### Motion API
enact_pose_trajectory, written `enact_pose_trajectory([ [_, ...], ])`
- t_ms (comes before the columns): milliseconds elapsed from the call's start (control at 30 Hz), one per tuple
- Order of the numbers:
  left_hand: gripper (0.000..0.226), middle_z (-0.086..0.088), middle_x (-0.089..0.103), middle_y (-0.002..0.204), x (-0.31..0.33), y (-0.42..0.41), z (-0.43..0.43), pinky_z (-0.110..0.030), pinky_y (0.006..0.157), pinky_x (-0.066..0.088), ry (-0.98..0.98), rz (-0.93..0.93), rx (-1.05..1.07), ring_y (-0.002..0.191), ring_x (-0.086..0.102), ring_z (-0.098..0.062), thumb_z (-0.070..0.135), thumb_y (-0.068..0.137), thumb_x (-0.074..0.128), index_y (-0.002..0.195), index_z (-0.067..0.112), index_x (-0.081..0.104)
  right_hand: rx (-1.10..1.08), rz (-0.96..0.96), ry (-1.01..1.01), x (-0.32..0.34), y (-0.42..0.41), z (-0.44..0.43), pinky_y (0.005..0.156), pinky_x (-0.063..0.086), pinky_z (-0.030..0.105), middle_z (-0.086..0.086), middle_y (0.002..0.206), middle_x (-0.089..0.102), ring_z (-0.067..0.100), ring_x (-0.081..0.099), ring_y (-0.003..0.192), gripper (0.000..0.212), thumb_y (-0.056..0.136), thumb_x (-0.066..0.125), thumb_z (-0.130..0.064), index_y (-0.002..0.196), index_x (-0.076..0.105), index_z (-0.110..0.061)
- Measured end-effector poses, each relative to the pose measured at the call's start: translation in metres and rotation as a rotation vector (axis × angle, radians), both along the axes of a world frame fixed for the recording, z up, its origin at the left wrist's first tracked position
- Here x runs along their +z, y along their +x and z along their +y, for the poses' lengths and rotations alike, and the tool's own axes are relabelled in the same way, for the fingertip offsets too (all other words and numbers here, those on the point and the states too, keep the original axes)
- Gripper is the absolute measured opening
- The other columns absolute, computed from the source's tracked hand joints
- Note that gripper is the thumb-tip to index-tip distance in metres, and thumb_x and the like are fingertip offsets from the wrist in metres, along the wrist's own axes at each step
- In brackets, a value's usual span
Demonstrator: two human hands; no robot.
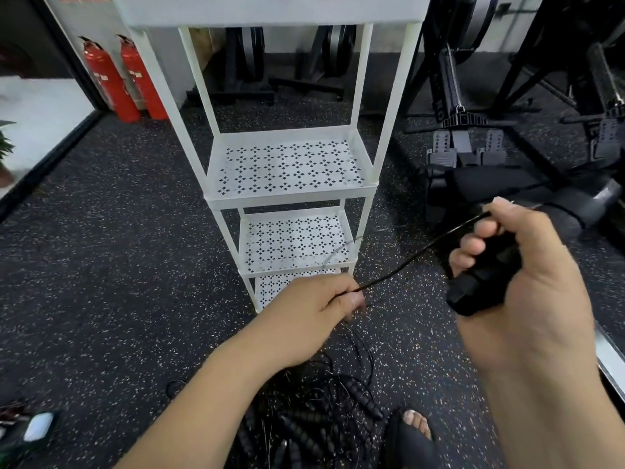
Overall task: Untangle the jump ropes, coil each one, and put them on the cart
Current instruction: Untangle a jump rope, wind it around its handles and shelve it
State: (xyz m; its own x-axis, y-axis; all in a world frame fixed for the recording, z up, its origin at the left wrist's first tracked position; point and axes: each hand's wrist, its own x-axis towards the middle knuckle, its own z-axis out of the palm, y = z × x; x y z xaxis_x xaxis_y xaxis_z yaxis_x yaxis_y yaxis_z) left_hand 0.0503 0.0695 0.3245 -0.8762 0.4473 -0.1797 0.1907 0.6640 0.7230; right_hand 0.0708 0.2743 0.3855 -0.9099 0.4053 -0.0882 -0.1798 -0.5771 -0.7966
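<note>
Jump ropes (321, 411) lie in a black tangle on the speckled floor (101, 265) at the near edge, between our forearms, with thin cords looped over ribbed handles. One cord (406, 262) runs straight between our two hands. Our left hand (314, 313) pinches it between thumb and fingertips, just in front of the cart's lowest shelf. Our right hand (534, 265) is well apart to the right and a little higher, its fingers curled round a bundle of black handles (480, 286). We cannot tell how many it holds. The white cart (291, 195) stands just beyond the left hand, its shelves punched with a diamond pattern. Two red fire extinguishers (113, 86) stand at the far left by the wall. Black rowing machines (466, 140) fill the far right. A sandalled foot (417, 431) shows just right of the tangle.
</note>
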Motion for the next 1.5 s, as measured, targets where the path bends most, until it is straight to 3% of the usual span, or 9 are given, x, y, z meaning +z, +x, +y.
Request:
enact_pose_trajectory([
  [300, 0.021, 0.013, 0.064, 0.086, 0.010, 0.003, -0.004, -0.018, 0.070, 0.043, 0.254, 0.188, 0.051, 0.084, 0.059, -0.006, 0.038, 0.110, 0.053, 0.099, 0.031, 0.069, 0.289, -0.148, 0.025, -0.011, 0.003, -0.029, 0.047, 0.041, 0.019, 0.000, 0.073, 0.058, 0.009, 0.046, 0.054, 0.034, 0.087, 0.081, -0.023, 0.116, 0.066, -0.011],
  [433, 0.023, 0.013, 0.061, 0.079, 0.015, 0.004, -0.004, -0.028, 0.069, 0.046, 0.345, 0.249, 0.083, 0.077, 0.057, -0.010, 0.030, 0.110, 0.056, 0.089, 0.026, 0.064, 0.397, -0.183, 0.115, -0.019, 0.008, -0.047, 0.046, 0.041, 0.022, 0.006, 0.067, 0.056, 0.014, 0.044, 0.053, 0.021, 0.081, 0.083, -0.024, 0.093, 0.069, -0.013],
  [633, 0.031, 0.026, 0.065, 0.081, 0.017, 0.006, -0.009, -0.020, 0.067, 0.046, 0.245, 0.134, 0.111, 0.073, 0.059, 0.001, 0.034, 0.111, 0.052, 0.092, 0.054, 0.066, 0.354, -0.170, 0.334, -0.021, 0.008, -0.047, 0.049, 0.043, 0.029, 0.014, 0.068, 0.062, 0.019, 0.050, 0.053, 0.010, 0.086, 0.079, -0.008, 0.082, 0.078, -0.017],
  [767, 0.040, 0.017, 0.056, 0.062, 0.022, 0.004, -0.009, -0.026, 0.055, 0.036, 0.227, 0.071, 0.066, 0.057, 0.043, -0.008, 0.027, 0.109, 0.052, 0.076, 0.048, 0.063, 0.363, -0.163, 0.442, -0.023, 0.009, -0.050, 0.053, 0.040, 0.033, 0.017, 0.062, 0.059, 0.022, 0.050, 0.051, 0.013, 0.086, 0.083, -0.013, 0.079, 0.077, -0.021],
  [900, 0.023, 0.003, 0.073, 0.083, 0.020, 0.007, -0.006, -0.047, 0.070, 0.052, 0.251, 0.005, 0.030, 0.074, 0.061, -0.031, 0.040, 0.109, 0.054, 0.094, 0.039, 0.071, 0.286, -0.204, 0.344, -0.020, 0.008, -0.050, 0.046, 0.043, 0.027, 0.013, 0.063, 0.056, 0.020, 0.047, 0.050, 0.024, 0.089, 0.082, -0.013, 0.071, 0.067, -0.017],
  [1000, 0.018, 0.008, 0.075, 0.094, 0.017, 0.007, -0.006, -0.045, 0.084, 0.055, 0.276, -0.007, 0.020, 0.088, 0.068, -0.020, 0.046, 0.107, 0.057, 0.105, 0.036, 0.071, 0.267, -0.221, 0.158, -0.013, 0.009, -0.045, 0.044, 0.041, 0.022, 0.007, 0.063, 0.055, 0.015, 0.045, 0.047, 0.021, 0.090, 0.079, -0.012, 0.079, 0.061, -0.016],
  [1100, 0.015, 0.019, 0.067, 0.083, 0.012, 0.005, -0.004, -0.029, 0.069, 0.045, 0.224, -0.006, 0.008, 0.073, 0.057, 0.001, 0.045, 0.108, 0.056, 0.100, 0.037, 0.065, 0.180, -0.193, 0.075, -0.010, 0.006, -0.036, 0.044, 0.040, 0.019, 0.002, 0.064, 0.055, 0.011, 0.045, 0.048, 0.016, 0.092, 0.076, -0.011, 0.091, 0.061, -0.014],
  [1267, 0.024, 0.010, 0.069, 0.089, -0.005, 0.002, -0.006, -0.032, 0.072, 0.049, -0.021, -0.053, -0.032, 0.083, 0.063, -0.011, 0.048, 0.111, 0.047, 0.095, 0.036, 0.060, 0.029, -0.077, -0.021, 0.000, -0.001, -0.007, 0.052, 0.036, 0.018, -0.007, 0.069, 0.051, 0.005, 0.044, 0.056, 0.017, 0.095, 0.073, -0.017, 0.088, 0.059, -0.022],
  [1500, 0.027, 0.013, 0.066, 0.082, -0.002, -0.002, -0.008, -0.020, 0.061, 0.038, 0.027, 0.011, -0.013, 0.066, 0.054, 0.005, 0.046, 0.112, 0.047, 0.091, 0.037, 0.062, 0.076, -0.116, 0.034, -0.006, 0.000, -0.010, 0.052, 0.040, 0.018, -0.005, 0.074, 0.058, 0.007, 0.049, 0.058, 0.030, 0.088, 0.080, -0.030, 0.109, 0.065, -0.016],
])
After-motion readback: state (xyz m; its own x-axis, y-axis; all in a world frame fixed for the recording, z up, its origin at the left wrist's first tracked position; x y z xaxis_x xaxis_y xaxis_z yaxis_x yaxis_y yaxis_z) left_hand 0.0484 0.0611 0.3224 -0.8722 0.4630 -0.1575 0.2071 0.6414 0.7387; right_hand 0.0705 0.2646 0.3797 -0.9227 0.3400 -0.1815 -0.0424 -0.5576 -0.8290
